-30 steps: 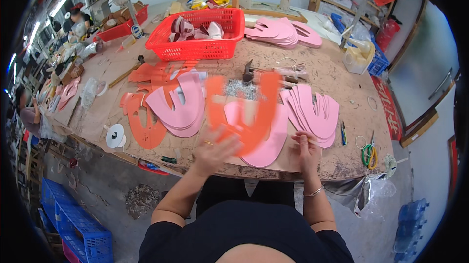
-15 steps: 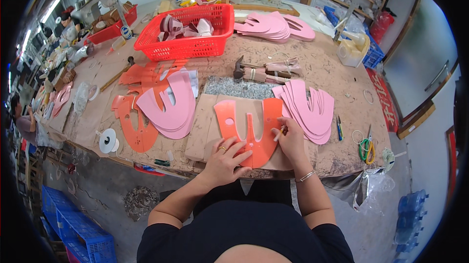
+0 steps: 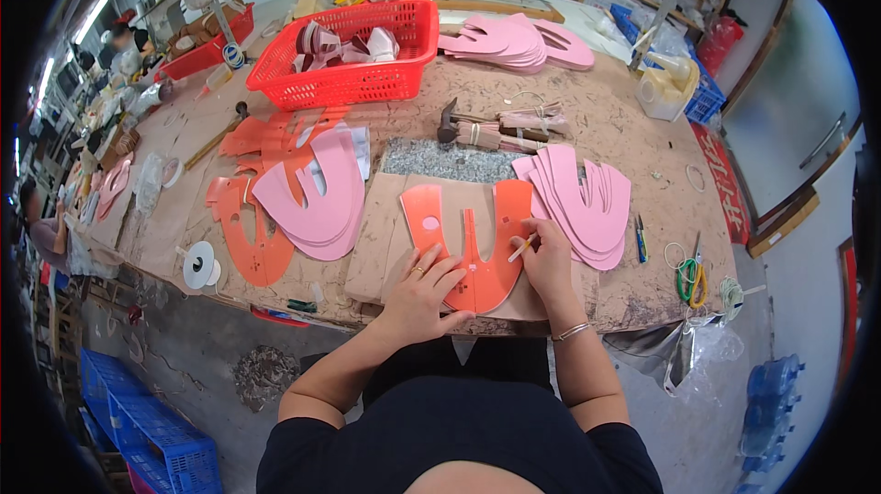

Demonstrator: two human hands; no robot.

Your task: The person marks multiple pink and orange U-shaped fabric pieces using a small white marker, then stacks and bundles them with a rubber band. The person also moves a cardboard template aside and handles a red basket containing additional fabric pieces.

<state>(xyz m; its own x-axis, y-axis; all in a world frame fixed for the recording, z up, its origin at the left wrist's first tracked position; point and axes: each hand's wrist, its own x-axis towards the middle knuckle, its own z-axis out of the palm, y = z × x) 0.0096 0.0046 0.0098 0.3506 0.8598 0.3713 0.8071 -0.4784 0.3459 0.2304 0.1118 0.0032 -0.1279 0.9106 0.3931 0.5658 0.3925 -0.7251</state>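
An orange U-shaped pattern piece (image 3: 502,288) with a narrow middle tongue and an oval hole lies flat before me on a brown board (image 3: 378,260). My left hand (image 3: 420,297) rests with fingers spread on its lower left side. In my right hand (image 3: 548,260) a slim pen (image 3: 522,249) is pinched, its pale end over the pattern's right arm. Whether anything lies beneath the pattern I cannot tell. A stack of pink cut pieces (image 3: 587,219) is just right of my right hand. More pink pieces (image 3: 321,219) overlap other orange patterns (image 3: 246,242) to the left.
A red basket (image 3: 358,86) holding maroon and white pieces stands at the back, beside further pink pieces (image 3: 514,43). A hammer (image 3: 448,122) lies beyond the board. Scissors (image 3: 693,281) and a blue-handled tool (image 3: 641,239) lie at right, a white spool (image 3: 200,265) at left.
The pen in my right hand has tilted, and its pale end now shows more over the pattern's right arm. My left hand stays on the pattern; the view has shifted slightly.
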